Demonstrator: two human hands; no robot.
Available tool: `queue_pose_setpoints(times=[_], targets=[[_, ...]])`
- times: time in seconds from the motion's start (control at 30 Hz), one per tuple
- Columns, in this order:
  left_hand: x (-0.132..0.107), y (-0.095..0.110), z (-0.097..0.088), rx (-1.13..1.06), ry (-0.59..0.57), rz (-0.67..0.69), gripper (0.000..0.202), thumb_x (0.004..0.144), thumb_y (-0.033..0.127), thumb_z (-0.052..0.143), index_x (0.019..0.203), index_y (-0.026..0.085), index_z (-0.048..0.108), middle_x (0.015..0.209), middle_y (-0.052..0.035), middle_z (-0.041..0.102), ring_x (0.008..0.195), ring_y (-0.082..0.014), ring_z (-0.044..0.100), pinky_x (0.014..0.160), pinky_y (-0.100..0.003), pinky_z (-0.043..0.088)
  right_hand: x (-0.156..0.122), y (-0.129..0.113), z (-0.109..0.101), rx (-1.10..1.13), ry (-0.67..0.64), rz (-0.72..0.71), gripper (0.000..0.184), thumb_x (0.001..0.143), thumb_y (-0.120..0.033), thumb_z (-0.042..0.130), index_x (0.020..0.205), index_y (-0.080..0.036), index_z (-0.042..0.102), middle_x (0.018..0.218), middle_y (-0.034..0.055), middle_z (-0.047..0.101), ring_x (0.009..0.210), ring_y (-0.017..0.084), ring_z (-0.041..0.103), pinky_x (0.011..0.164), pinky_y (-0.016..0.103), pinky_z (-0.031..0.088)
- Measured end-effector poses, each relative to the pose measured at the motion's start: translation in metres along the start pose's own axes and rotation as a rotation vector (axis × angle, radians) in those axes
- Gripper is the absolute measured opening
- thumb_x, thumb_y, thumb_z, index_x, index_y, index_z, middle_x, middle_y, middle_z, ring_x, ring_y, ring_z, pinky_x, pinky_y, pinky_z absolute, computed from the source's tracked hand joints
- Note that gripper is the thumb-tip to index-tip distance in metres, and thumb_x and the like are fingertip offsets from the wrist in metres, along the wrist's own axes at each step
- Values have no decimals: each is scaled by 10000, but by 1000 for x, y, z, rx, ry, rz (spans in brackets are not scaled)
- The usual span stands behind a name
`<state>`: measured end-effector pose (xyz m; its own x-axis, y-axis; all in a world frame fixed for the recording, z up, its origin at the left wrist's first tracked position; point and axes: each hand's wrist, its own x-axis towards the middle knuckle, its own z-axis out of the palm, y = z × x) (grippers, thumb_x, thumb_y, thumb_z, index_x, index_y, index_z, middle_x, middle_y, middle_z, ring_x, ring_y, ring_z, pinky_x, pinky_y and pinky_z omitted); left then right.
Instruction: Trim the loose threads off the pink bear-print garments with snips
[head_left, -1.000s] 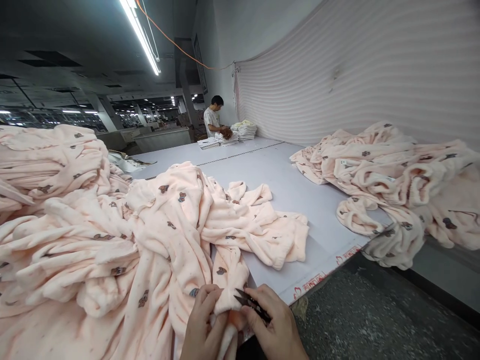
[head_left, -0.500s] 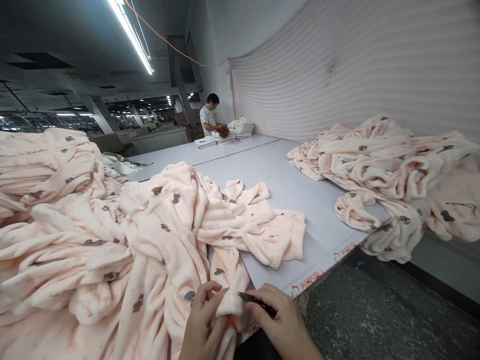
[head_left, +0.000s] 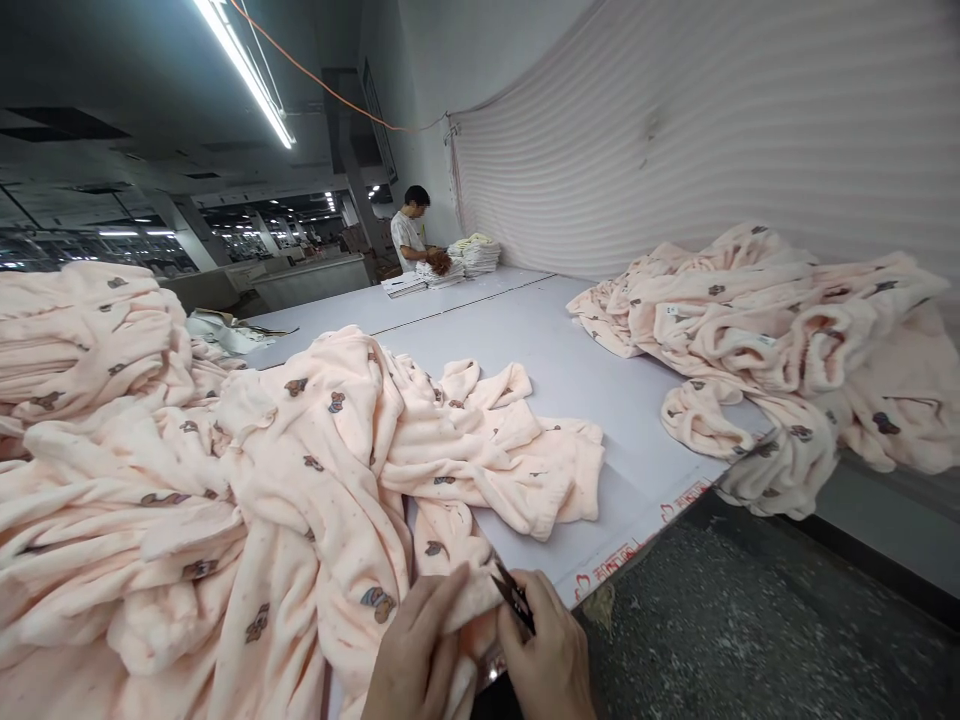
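Over the table's (head_left: pixel 544 345) near edge, the pink garment's end (head_left: pixel 478 597) has swung sideways — drawn across between the 2 hands. The left hand (head_left: pixel 416 640) pinches it; the right hand (head_left: pixel 547 640) grips dark snips (head_left: pixel 517 603), now angled more steeply. That sets the tips beside the cloth — whether they touch, I cannot tell.

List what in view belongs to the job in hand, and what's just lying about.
Belongs to the job:
dark snips, in the right hand
pink garment, held by the left hand
probably the left pink heap and right pink heap

Apparently just lying about:
pale stacks beside the co-worker
white material behind the left pink heap
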<state>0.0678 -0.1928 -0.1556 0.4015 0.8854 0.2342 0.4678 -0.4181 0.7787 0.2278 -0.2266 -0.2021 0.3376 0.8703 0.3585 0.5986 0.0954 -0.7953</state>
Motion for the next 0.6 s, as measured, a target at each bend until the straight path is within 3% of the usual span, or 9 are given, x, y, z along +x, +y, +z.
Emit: queue_pose_setpoints(times=[0.07,0.13,0.27,0.37,0.47,0.6], targets=[[7,4,4,-144,-138,-166,219,867,325,504,909,172,655,788,-24,583,756,-177,543,711,-264,419,11,4,0,-31,88,11,158,845,-191,442,932,-207,572,793,31,665,725,206,654,663,295,474],[15,5,8,-385,-190,-380,341,845,456,533,686,163,606,620,23,502,620,-133,470,601,-227,370,22,4,-9,-12,29,50,105,857,-238,475,878,-209,573,776,28,665,726,205,652,647,282,473],[26,4,10,-796,-155,-639,399,702,553,669,706,155,636,555,40,511,545,-110,446,561,-211,370,30,-1,-36,98,-259,17,165,837,-281,578,989,-247,630,911,21,662,847,182,647,725,242,486],[30,5,9,-906,-167,-694,386,696,498,695,871,154,693,696,-30,653,683,-183,580,699,-275,456,27,-5,-45,57,-322,-62,298,826,-279,593,1123,-275,622,934,22,651,835,182,643,716,241,483],[33,5,13,-913,-183,-676,419,675,494,707,908,145,708,829,-85,708,841,-252,624,835,-341,462,28,-6,-43,40,-309,-49,224,860,-251,540,1040,-271,671,887,18,661,819,173,647,693,226,474],[40,0,17,-873,-279,-640,423,692,549,664,809,144,699,732,-65,672,727,-216,600,744,-317,478,30,1,-42,85,-304,-49,240,816,-244,581,1036,-264,674,885,18,662,810,175,646,688,226,477]])
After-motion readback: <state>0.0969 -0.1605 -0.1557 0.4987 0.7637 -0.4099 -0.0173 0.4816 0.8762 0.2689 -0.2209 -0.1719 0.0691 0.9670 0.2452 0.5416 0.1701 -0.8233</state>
